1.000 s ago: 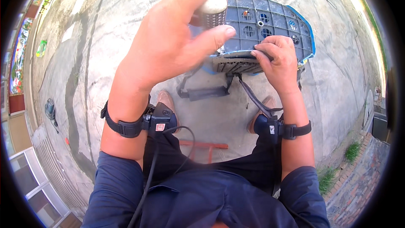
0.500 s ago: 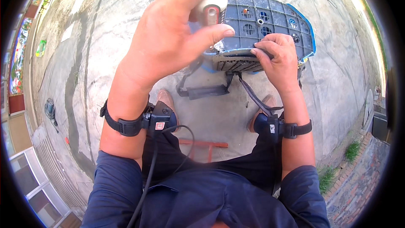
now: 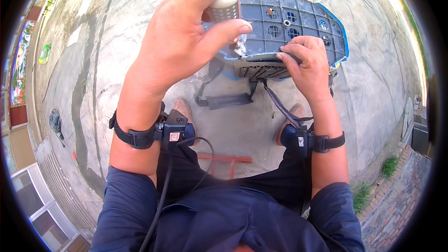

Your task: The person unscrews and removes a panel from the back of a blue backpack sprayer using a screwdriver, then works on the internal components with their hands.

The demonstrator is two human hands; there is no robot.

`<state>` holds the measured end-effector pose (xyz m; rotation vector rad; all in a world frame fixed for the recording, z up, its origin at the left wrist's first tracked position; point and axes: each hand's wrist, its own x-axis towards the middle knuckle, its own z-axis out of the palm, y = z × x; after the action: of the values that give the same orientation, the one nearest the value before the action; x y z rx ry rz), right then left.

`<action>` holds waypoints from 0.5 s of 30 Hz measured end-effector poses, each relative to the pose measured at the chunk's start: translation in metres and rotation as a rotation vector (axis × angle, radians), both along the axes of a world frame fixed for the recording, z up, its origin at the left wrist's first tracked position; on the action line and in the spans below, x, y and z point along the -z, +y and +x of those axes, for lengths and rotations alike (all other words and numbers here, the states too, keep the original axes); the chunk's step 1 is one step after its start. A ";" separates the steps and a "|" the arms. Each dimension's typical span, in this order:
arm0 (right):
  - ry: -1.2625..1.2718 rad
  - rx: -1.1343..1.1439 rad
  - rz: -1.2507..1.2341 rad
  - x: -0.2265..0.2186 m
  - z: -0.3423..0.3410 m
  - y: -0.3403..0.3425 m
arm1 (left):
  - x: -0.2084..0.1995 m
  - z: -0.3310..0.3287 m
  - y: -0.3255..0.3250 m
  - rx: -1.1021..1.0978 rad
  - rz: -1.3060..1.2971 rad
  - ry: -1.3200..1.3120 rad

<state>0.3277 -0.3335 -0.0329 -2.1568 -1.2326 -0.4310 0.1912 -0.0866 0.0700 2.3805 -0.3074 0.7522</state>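
My left hand (image 3: 182, 37) is wrapped round a pale, rounded tool (image 3: 223, 11) with a dotted grey side and red trim. Most of that tool is hidden by my palm and fingers; its kind I cannot make out. Below my left thumb, a shiny whitish patch (image 3: 240, 48) sits at the near edge of a grey gridded base (image 3: 261, 37) with round vents. The base belongs to a blue-rimmed unit with black straps (image 3: 228, 101), which looks like an upturned knapsack sprayer. My right hand (image 3: 308, 63) pinches the base's near rim between thumb and fingers.
A red metal bar frame (image 3: 228, 159) lies between my feet. A blue-grey power tool (image 3: 55, 122) with a cord rests on the concrete at far left. A green object (image 3: 45, 53) lies beyond it. Brick edging with grass tufts (image 3: 389, 166) runs along the right.
My left hand has shifted slightly left and turned the tool, so its dotted side now shows. More of the whitish patch is uncovered. My right hand stays put.
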 end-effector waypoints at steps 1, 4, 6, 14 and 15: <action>0.004 0.000 0.001 0.000 0.000 0.000 | 0.001 0.000 0.000 0.007 0.008 -0.021; 0.010 0.000 -0.007 -0.002 0.000 0.000 | 0.003 -0.004 -0.001 0.193 -0.269 0.076; 0.012 0.004 -0.008 0.000 0.000 0.000 | 0.005 -0.004 -0.002 0.267 -0.384 0.113; -0.003 0.007 -0.011 0.000 0.000 0.000 | 0.012 -0.004 0.002 0.073 -0.303 0.076; 0.003 0.007 -0.008 0.000 0.000 0.000 | 0.008 -0.004 0.006 0.036 -0.167 0.056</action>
<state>0.3277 -0.3336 -0.0325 -2.1689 -1.2273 -0.4262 0.1872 -0.0804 0.0616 2.2282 -0.2534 0.6665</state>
